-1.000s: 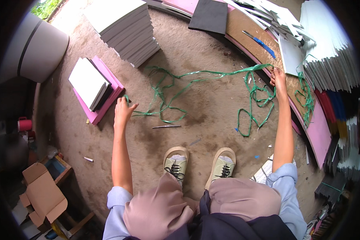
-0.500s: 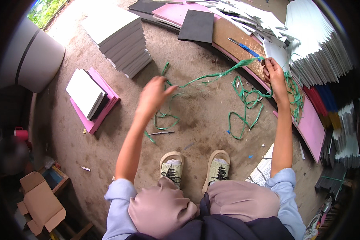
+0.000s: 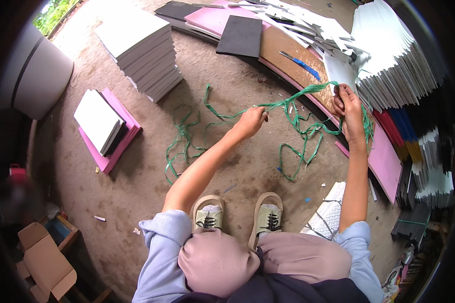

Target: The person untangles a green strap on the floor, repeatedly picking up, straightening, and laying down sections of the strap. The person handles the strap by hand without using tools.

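Green plastic twine [image 3: 308,90] stretches between my two hands in a loose bundle of strands. My right hand [image 3: 348,107] is closed on its upper right end, beside the brown board. Lower and to the left, my left hand [image 3: 253,121] is closed around the strands, its fingertips partly hidden. Loose tails hang and curl on both sides: a tangle left of my left forearm, loops between the hands, and more strands behind my right wrist. A blue cutter knife [image 3: 302,66] with its blade out lies on the brown board [image 3: 283,45], apart from my hands.
A tall stack of grey-white sheets [image 3: 141,55] stands at the far left. Nearer is a small pile of white, black and pink sheets [image 3: 106,129]. White sheets [image 3: 389,55] are stacked at the far right. An opened cardboard box [image 3: 48,260] lies at the lower left.
My left hand has moved right and closed on the twine; before, it was blurred with fingers apart. My right hand stays near the same place, still gripping the twine.
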`<state>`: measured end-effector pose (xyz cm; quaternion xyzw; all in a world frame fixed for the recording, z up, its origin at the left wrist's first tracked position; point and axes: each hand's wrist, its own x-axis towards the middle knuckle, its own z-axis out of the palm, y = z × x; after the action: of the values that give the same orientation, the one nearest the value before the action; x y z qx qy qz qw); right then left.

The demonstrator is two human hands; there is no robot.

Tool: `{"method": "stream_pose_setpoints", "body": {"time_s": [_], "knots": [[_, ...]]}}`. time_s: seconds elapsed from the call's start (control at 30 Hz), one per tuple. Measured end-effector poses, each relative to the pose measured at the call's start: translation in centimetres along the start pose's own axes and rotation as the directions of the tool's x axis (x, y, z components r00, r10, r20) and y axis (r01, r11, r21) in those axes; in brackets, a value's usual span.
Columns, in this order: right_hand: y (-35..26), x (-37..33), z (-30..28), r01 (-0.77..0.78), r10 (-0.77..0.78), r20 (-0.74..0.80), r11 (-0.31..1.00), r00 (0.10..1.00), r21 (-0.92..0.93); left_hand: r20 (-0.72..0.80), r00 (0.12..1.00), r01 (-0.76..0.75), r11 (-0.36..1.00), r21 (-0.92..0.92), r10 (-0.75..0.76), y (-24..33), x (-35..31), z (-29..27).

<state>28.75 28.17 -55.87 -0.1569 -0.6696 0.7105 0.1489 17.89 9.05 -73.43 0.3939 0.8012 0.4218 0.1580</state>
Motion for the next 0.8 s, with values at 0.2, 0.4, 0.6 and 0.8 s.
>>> {"method": "stream_pose_setpoints", "body": {"time_s": [0.2,0.4,0.6,0.8], "knots": [[0.2,0.8,0.3,-0.018,0.017,0.031,0.999,0.999,0.05,0.16,0.974,0.219,0.865,-0.451,-0.163,1.1,-0.2,0.0],[5.9,3.3,-4.2,-0.003,-0.081,-0.145,0.866,0.986,-0.499,0.135,0.927,0.318,0.543,-0.778,-0.349,0.6,-1.8,-2.2],[15.8,1.1,-3.8,0.13,0.024,0.134,0.117,0.991,-0.985,-0.016,0.938,0.191,0.557,-0.808,-0.345,-0.9,-3.8,-6.4],[11.0,2.6,8.7,0.304,0.216,0.576,0.678,0.788,-0.669,0.0,0.947,0.18,0.529,-0.829,-0.322,1.3,-4.9,-8.1]]}}
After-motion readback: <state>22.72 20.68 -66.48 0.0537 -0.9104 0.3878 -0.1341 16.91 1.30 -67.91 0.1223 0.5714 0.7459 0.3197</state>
